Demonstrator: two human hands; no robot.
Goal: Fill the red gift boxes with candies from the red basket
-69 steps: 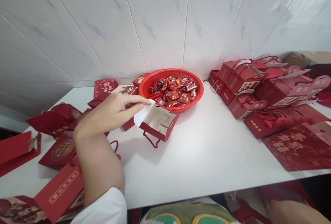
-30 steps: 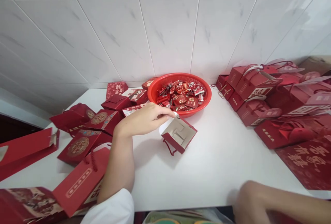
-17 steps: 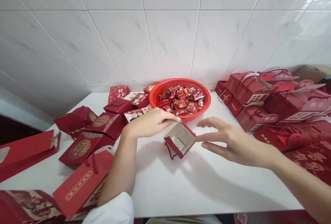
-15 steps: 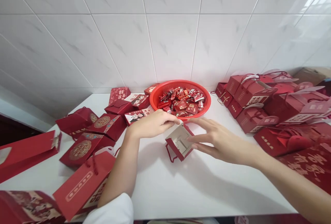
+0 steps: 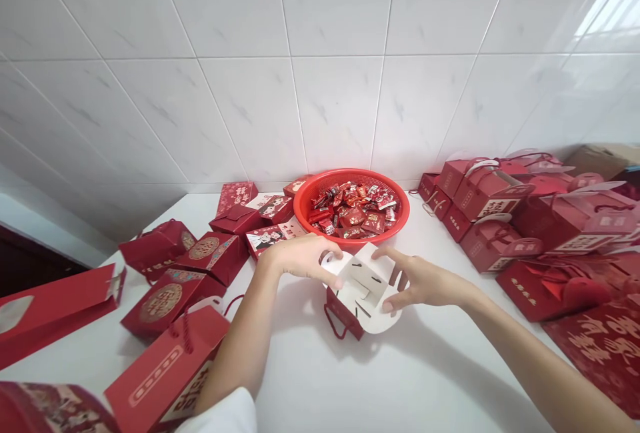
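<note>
A small red gift box (image 5: 345, 313) with a white inside stands on the white table in front of me, its top flaps spread outward and a red cord handle hanging at its near left side. My left hand (image 5: 305, 259) grips the left flap, thumb on its white inner face. On the opposite side my right hand (image 5: 420, 279) holds the box by its flaps, thumb on the right flap and index finger near the back one. Right behind the box is a red plastic basket (image 5: 300, 209) of wrapped candies (image 5: 353, 216).
Several red gift boxes (image 5: 163, 303) and a flat red bag (image 5: 55, 306) lie at the left. Stacked handled boxes (image 5: 490, 193) fill the right side, with a brown carton (image 5: 595, 161) behind. A tiled wall (image 5: 340, 106) closes off the back.
The box's top flaps have been folded outward, showing their white inner faces. My left hand's thumb has come onto a flap, and my right hand has closed in on the opposite side.
</note>
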